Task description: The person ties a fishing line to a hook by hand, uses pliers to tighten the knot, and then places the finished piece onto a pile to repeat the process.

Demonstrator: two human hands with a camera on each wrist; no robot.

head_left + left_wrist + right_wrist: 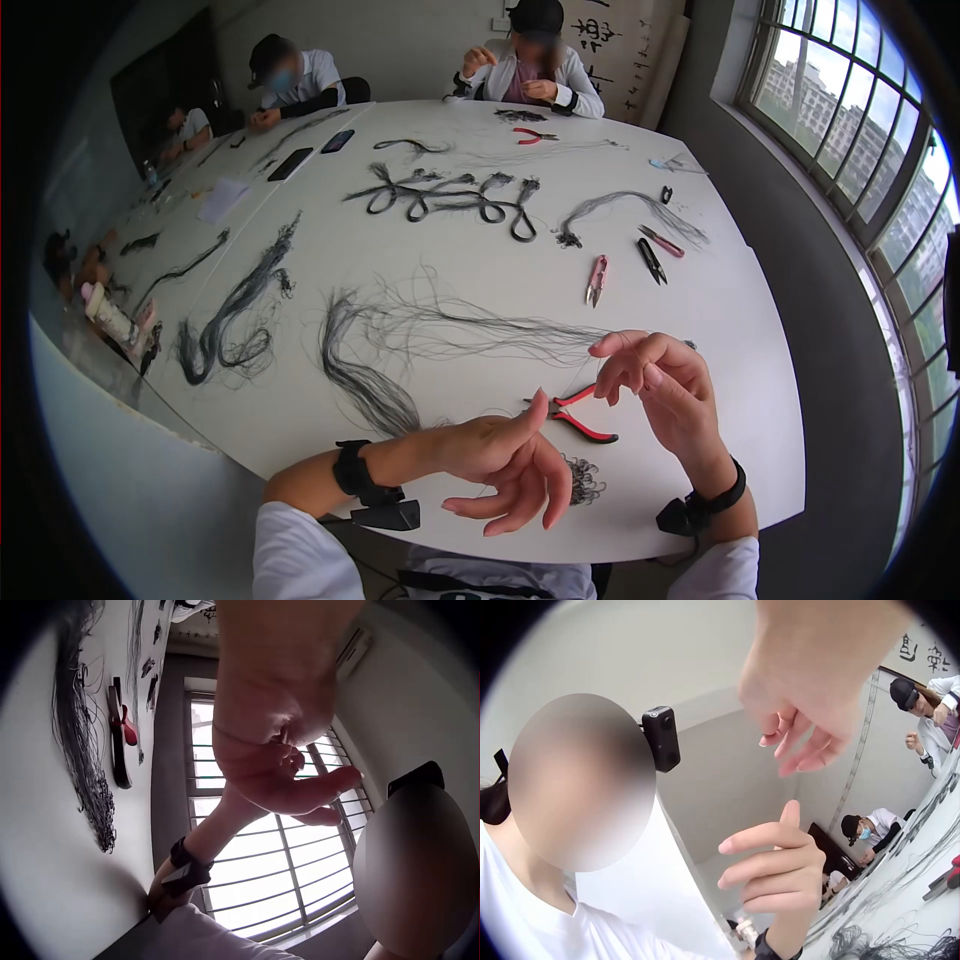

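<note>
Two bare hands are raised above the near side of the white table (740, 420), perhaps to give the fingers room over the loose strands. The left hand (510, 465) is fairly wide open, palm up, thumb apart and fingers loosely bent, with nothing visible in its grasp. The right hand (660, 385) is partly closed, its fingers bent and its thumb drawn in close to them; whether it pinches a fine strand is too faint to tell.

Just beyond the left fingers lies a cluster of small dark curls (585, 482). Red-handled pliers (598, 434) rest between the hands, handles spread toward the right, which seems handy for that hand. To the left, a long dark bundle (365, 390) bends round and fans rightward in thin strands, probably laid loose so that single ones can be drawn out. A wavy bundle (230, 315) lies farther left.

Beyond them, pink snips (597, 280) and black snips (651, 260) sit toward the window side, apart from the bundles, likely to avoid snagging. A row of dark loops (445, 205) is spread flat, perhaps to stop its coils tangling, and past it a seated person (530, 75) has both hands raised at the far edge
</note>
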